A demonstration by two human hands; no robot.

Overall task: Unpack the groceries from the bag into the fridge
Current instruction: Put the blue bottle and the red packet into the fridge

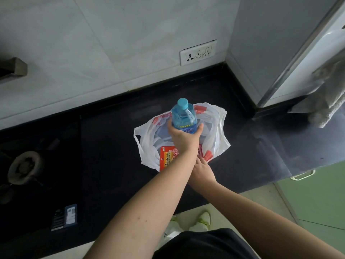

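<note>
The left hand (183, 136) grips the water bottle (183, 117) around its lower body, thumb on one side and fingers (199, 128) curled round the other; the bottle stands upright, cap uppermost, directly above the mouth of the white plastic bag (217, 141), which sits on the dark desk (104, 139). The right hand (202, 170) lies below and behind the left wrist, at the near edge of the bag; its fingers are hidden under the left forearm, so whether they hold the bag, press it, or grasp nothing cannot be told.

Risks, as judged from this position:

- The grip sits low on a tall bottle. A quick swing toward the fridge (306, 58), which stands off to the right of the fingers, could let the top tip out of the grasp.
- The bag is thin and slack. If its film clings to the bottle's base and the right hand is not pinning it, the bag could be dragged along the desk and its contents spilled.
- A red packet (167, 157) lies just below the left wrist, inside the bag's near lip; it could slide out if the bag shifts.
- A cloth (328, 101) hangs at the fridge door and may snag the bottle on approach
</note>
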